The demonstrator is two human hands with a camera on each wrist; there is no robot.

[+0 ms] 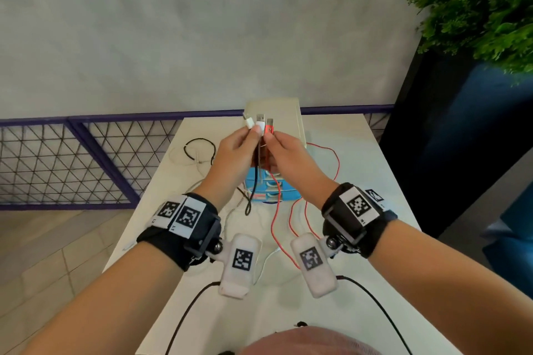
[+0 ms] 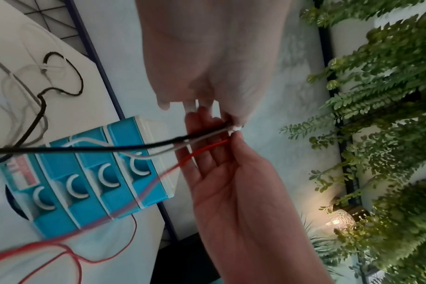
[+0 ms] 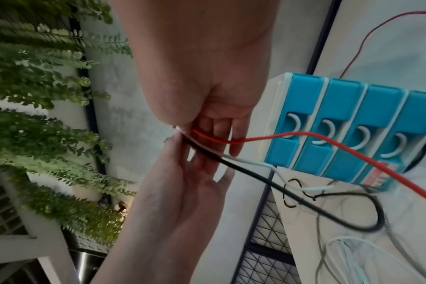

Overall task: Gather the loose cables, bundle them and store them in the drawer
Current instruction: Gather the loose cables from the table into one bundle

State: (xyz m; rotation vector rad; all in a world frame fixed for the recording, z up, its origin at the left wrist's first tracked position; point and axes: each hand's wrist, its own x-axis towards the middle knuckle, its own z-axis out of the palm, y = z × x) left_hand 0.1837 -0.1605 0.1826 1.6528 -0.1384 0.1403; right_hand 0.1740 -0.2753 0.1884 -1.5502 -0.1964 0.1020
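Three cable plugs (image 1: 261,124) pinched between left hand (image 1: 235,153) and right hand (image 1: 291,157) could slip if trailing loops snag the drawers (image 1: 272,190).

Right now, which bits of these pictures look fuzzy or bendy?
Head view: the plant is smeared, and the railing bends near the edge. Left wrist view: the left hand looks pale and soft, and the red cable is streaky. Right wrist view: fairly sharp drawers.
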